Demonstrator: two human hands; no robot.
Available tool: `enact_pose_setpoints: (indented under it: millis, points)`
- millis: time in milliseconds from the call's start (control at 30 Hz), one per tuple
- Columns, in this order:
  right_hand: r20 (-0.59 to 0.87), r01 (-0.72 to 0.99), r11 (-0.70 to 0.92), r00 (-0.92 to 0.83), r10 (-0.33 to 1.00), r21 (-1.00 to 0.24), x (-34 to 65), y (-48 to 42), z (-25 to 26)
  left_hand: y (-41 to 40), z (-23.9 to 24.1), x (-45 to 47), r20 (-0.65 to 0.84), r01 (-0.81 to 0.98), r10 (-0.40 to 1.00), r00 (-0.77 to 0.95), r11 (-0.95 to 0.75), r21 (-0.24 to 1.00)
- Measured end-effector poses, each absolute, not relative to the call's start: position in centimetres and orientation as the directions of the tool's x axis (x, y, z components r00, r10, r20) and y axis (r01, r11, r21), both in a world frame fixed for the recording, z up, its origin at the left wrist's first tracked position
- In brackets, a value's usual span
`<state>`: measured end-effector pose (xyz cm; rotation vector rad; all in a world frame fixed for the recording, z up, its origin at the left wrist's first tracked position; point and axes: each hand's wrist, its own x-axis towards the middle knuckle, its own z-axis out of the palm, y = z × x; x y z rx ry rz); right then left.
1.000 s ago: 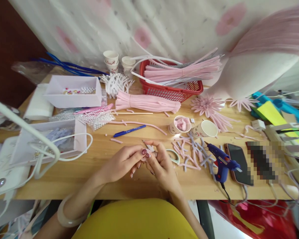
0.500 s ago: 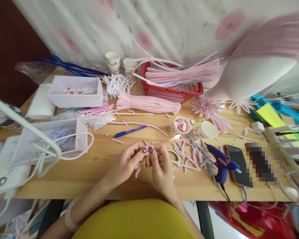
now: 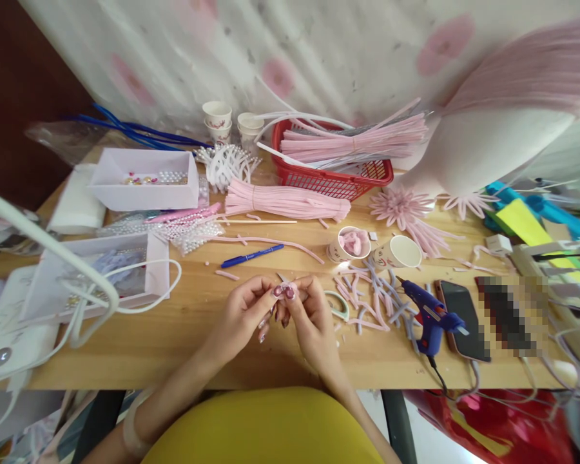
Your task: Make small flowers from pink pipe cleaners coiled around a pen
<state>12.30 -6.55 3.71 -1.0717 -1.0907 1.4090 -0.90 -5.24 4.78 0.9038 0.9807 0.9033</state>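
Observation:
Above the table's front part, my left hand (image 3: 244, 314) and my right hand (image 3: 314, 325) meet, thumbs side by side. Both pinch a small pink pipe cleaner piece (image 3: 286, 285), mostly covered by the fingertips. Partly behind my right hand lie scissors with a pale green handle (image 3: 339, 305). Cut pink and lilac pipe cleaner pieces (image 3: 374, 299) are scattered to the right. A paper cup (image 3: 342, 251) holding pink fuzzy pieces stands just beyond, beside another paper cup (image 3: 400, 252). A blue pen (image 3: 252, 256) lies past my left hand.
A blue glue gun (image 3: 431, 316) and a phone (image 3: 459, 322) lie at right. Behind are a pink pipe cleaner bundle (image 3: 287, 200) and a red basket (image 3: 328, 182). White boxes (image 3: 145, 195) with beads and a lamp arm (image 3: 53, 248) with cables occupy the left.
My hands stay together in nearly the same place. The thumbs have shifted very slightly on the pink piece, and less of it shows.

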Motion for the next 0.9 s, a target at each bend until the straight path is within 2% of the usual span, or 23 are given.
enact_pose_setpoints:
  millis: [200, 367, 567, 800, 900]
  points:
    - [-0.051, -0.141, -0.056, -0.035, 0.998, -0.988, 12.0, -6.8, 3.5, -5.3, 4.8, -0.4, -0.306, -0.214, 0.928, 0.214, 0.35, 0.912]
    - [-0.007, -0.095, -0.003, 0.042, 0.999, -0.995, 11.8, -7.1, 3.3, -5.2, 4.4, -0.1, -0.463, -0.368, 0.82, 0.338, 0.567, 0.737]
    - [-0.069, -0.214, -0.035, 0.157, 0.985, -0.976, 11.5, -7.4, 3.7, -5.3, 4.3, 0.8, -0.506, -0.459, 0.76, 0.408, 0.65, 0.606]
    - [-0.169, -0.462, -0.131, 0.042, 0.985, -0.877, 12.3, -6.5, 3.1, -5.2, 4.2, 0.5, -0.459, -0.434, 0.761, 0.459, 0.643, 0.631]
    - [-0.164, -0.47, -0.142, 0.007, 0.986, -0.871, 12.7, -6.1, 2.9, -5.0, 4.3, -0.1, -0.344, -0.309, 0.813, 0.469, 0.516, 0.799]
